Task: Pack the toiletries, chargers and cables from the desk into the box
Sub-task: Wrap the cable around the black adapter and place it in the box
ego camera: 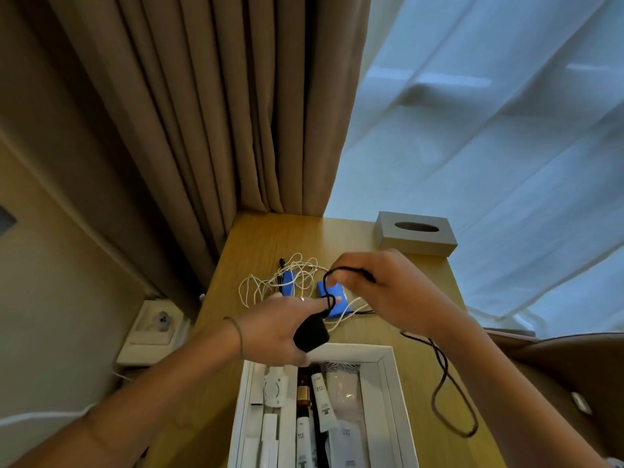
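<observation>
Nearest my view I see the wooden desk (415, 373), narrow and light-toned, running away from me toward a corner of the room. A brown chair back (553, 363) shows at the right edge, and a white wall socket plate (153, 331) sits low on the left, beside the desk.

The white box (388, 393) lies open on the near part of the desk. I can make out white tubes (322, 400), a white round-faced item and a dark bottle with a gold band packed side by side in it; labels are too small to read.

Just above the box's far rim, my left hand (273, 329) is closed around a black charger (310, 332), its fingers curled under the block and the index finger extended. The black cable (445, 376) rises from the charger, loops around that index finger, arcs up to my right hand (388, 292), which pinches it between thumb and fingertips, then trails down the desk's right side in a loose loop beside the box.

Beyond the hands lie a tangle of white cables (270, 282) and two blue items (332, 300), partly hidden by my fingers. Farther back stands a grey tissue box (415, 238). Beige curtains (202, 113) and a sheer white curtain (489, 113) close the room behind.
</observation>
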`<state>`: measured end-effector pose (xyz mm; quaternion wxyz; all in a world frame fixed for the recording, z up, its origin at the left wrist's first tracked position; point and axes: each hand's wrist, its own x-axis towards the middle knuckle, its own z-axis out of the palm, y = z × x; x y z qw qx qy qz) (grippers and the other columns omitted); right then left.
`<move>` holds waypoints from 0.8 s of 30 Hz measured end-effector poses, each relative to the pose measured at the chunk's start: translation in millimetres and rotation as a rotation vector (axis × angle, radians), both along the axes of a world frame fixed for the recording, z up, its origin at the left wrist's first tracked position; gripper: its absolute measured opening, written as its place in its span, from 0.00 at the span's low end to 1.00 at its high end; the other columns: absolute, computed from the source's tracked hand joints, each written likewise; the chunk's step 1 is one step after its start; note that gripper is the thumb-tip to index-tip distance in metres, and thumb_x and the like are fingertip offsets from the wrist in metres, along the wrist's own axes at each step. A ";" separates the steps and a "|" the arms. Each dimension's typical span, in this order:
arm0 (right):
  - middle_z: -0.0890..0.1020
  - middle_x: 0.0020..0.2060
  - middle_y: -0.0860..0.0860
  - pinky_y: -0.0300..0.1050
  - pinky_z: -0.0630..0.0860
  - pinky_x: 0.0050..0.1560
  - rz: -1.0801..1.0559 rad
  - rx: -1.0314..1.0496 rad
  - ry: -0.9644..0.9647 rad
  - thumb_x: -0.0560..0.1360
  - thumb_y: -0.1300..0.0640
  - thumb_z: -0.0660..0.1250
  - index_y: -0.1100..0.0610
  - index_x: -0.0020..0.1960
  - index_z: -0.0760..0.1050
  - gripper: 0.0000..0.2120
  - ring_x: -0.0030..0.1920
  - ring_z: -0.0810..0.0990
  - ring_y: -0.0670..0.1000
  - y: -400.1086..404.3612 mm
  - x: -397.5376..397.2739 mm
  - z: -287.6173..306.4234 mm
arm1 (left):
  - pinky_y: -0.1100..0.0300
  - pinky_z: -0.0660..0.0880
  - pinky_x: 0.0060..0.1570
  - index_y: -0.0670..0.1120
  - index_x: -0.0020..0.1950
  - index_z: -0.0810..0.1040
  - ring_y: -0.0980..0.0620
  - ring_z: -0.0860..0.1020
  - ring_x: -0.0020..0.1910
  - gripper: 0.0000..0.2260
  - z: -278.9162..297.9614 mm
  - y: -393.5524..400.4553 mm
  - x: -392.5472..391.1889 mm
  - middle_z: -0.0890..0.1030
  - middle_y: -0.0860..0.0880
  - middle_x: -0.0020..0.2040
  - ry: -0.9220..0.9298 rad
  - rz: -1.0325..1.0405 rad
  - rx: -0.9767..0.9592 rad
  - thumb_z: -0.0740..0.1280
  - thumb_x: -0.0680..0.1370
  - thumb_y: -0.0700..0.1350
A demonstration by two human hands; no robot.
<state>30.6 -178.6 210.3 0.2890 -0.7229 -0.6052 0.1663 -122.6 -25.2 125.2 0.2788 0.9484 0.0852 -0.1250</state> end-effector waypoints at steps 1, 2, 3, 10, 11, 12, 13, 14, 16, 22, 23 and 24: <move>0.82 0.35 0.48 0.45 0.76 0.38 -0.028 0.008 0.021 0.83 0.53 0.61 0.52 0.50 0.81 0.11 0.34 0.78 0.48 0.9 2.0 0.3 | 0.54 0.79 0.55 0.61 0.78 0.55 0.52 0.75 0.58 0.43 2.8 -2.6 -4.6 0.76 0.55 0.61 -0.016 0.002 -0.041 0.76 0.70 0.56; 0.83 0.37 0.49 0.51 0.78 0.42 -0.048 0.011 0.035 0.83 0.53 0.61 0.53 0.50 0.81 0.11 0.36 0.80 0.49 1.4 3.1 0.0 | 0.55 0.81 0.52 0.61 0.79 0.53 0.53 0.76 0.55 0.43 5.8 -5.0 -9.5 0.75 0.55 0.59 -0.034 0.008 -0.075 0.75 0.71 0.58; 0.83 0.38 0.51 0.56 0.79 0.44 -0.055 0.006 0.043 0.83 0.52 0.60 0.53 0.50 0.81 0.12 0.38 0.81 0.52 1.3 3.3 -1.2 | 0.56 0.82 0.48 0.62 0.79 0.51 0.54 0.77 0.52 0.44 8.8 -7.0 -13.9 0.75 0.54 0.58 -0.047 0.024 -0.116 0.74 0.71 0.59; 0.81 0.32 0.52 0.50 0.73 0.36 -0.162 -0.056 0.102 0.82 0.50 0.62 0.47 0.44 0.82 0.12 0.31 0.76 0.50 -14.8 8.4 -31.3 | 0.48 0.80 0.58 0.68 0.78 0.43 0.45 0.79 0.60 0.48 24.7 -0.6 -34.0 0.69 0.58 0.68 -0.271 0.345 -0.680 0.76 0.74 0.50; 0.80 0.31 0.51 0.46 0.72 0.35 -0.187 -0.109 0.043 0.82 0.51 0.63 0.48 0.45 0.82 0.11 0.30 0.75 0.47 -16.7 8.6 -38.1 | 0.52 0.79 0.60 0.67 0.79 0.43 0.47 0.78 0.62 0.47 23.8 3.0 -36.7 0.67 0.57 0.69 -0.260 0.368 -0.681 0.75 0.75 0.50; 0.80 0.31 0.49 0.42 0.72 0.35 -0.183 -0.179 -0.010 0.82 0.51 0.63 0.49 0.47 0.83 0.11 0.30 0.75 0.45 -18.8 7.0 -44.3 | 0.57 0.79 0.59 0.65 0.79 0.42 0.49 0.77 0.62 0.46 22.3 6.6 -39.3 0.66 0.54 0.70 -0.234 0.382 -0.669 0.73 0.76 0.49; 0.80 0.32 0.47 0.36 0.70 0.34 -0.151 -0.249 -0.031 0.82 0.51 0.63 0.48 0.48 0.83 0.10 0.30 0.76 0.43 -21.1 3.3 -49.4 | 0.59 0.79 0.58 0.63 0.79 0.42 0.50 0.77 0.63 0.44 20.7 10.4 -41.4 0.65 0.50 0.72 -0.200 0.392 -0.669 0.72 0.78 0.47; 0.80 0.34 0.45 0.34 0.71 0.35 -0.099 -0.314 -0.031 0.82 0.50 0.63 0.47 0.49 0.82 0.10 0.32 0.77 0.41 -23.6 -1.8 -53.2 | 0.60 0.79 0.58 0.60 0.80 0.43 0.49 0.77 0.63 0.42 18.9 14.6 -42.8 0.65 0.47 0.72 -0.165 0.405 -0.689 0.70 0.79 0.44; 0.82 0.41 0.42 0.34 0.74 0.44 0.017 -0.408 -0.058 0.83 0.49 0.62 0.44 0.54 0.82 0.10 0.41 0.79 0.39 -28.1 -14.4 -55.5 | 0.56 0.79 0.59 0.57 0.79 0.49 0.47 0.79 0.62 0.36 15.6 21.2 -44.1 0.69 0.43 0.71 -0.096 0.444 -0.741 0.68 0.80 0.40; 0.83 0.43 0.41 0.39 0.78 0.46 0.146 -0.309 -0.067 0.83 0.47 0.58 0.43 0.60 0.79 0.13 0.45 0.80 0.42 -30.4 -40.2 -36.8 | 0.65 0.81 0.45 0.56 0.72 0.68 0.53 0.79 0.54 0.28 0.2 15.9 -45.0 0.77 0.51 0.57 -0.129 0.472 -0.330 0.74 0.75 0.44; 0.82 0.41 0.41 0.38 0.77 0.43 0.149 -0.288 -0.056 0.83 0.47 0.58 0.42 0.60 0.79 0.12 0.43 0.80 0.42 -30.0 -41.9 -34.4 | 0.64 0.81 0.45 0.57 0.72 0.69 0.53 0.79 0.54 0.28 -2.9 14.5 -45.1 0.76 0.51 0.57 -0.138 0.458 -0.367 0.74 0.76 0.44; 0.80 0.39 0.40 0.37 0.75 0.40 0.145 -0.276 -0.058 0.83 0.48 0.58 0.42 0.60 0.79 0.12 0.41 0.80 0.41 -29.5 -42.5 -33.1 | 0.63 0.81 0.44 0.58 0.72 0.69 0.52 0.80 0.53 0.28 -5.7 12.8 -45.6 0.76 0.49 0.58 -0.148 0.454 -0.432 0.74 0.75 0.42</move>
